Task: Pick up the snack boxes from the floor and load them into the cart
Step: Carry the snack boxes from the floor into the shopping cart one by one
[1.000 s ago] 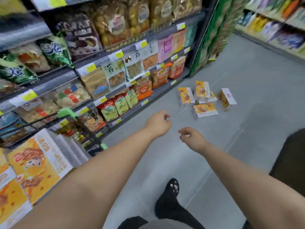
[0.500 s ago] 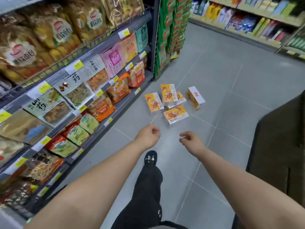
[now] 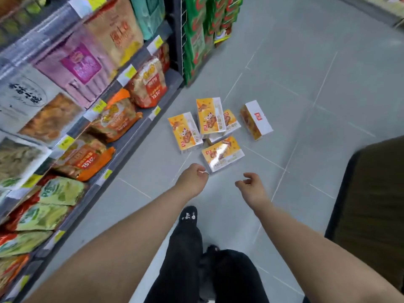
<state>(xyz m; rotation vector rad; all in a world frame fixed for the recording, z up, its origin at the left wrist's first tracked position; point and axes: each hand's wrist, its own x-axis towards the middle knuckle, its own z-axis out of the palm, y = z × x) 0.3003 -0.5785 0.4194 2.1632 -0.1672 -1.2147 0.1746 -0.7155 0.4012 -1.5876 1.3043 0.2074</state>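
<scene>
Several orange-and-white snack boxes lie in a cluster on the grey floor. The nearest box lies flat, another sits to its left, one behind them, and one lies apart at the right. My left hand hovers just short of the nearest box, fingers curled loosely with nothing in them. My right hand reaches out beside it, fingers bent and apart, holding nothing. The cart is out of view.
A store shelf packed with snack bags runs along the left. A green product rack stands behind the boxes. A dark brown surface fills the right side. My black-trousered legs and shoe are below my hands.
I have stepped forward along the aisle; the boxes are now closer and larger. Both hands have stretched nearer to the nearest box. The cart with boxes at the lower left has left the view.
</scene>
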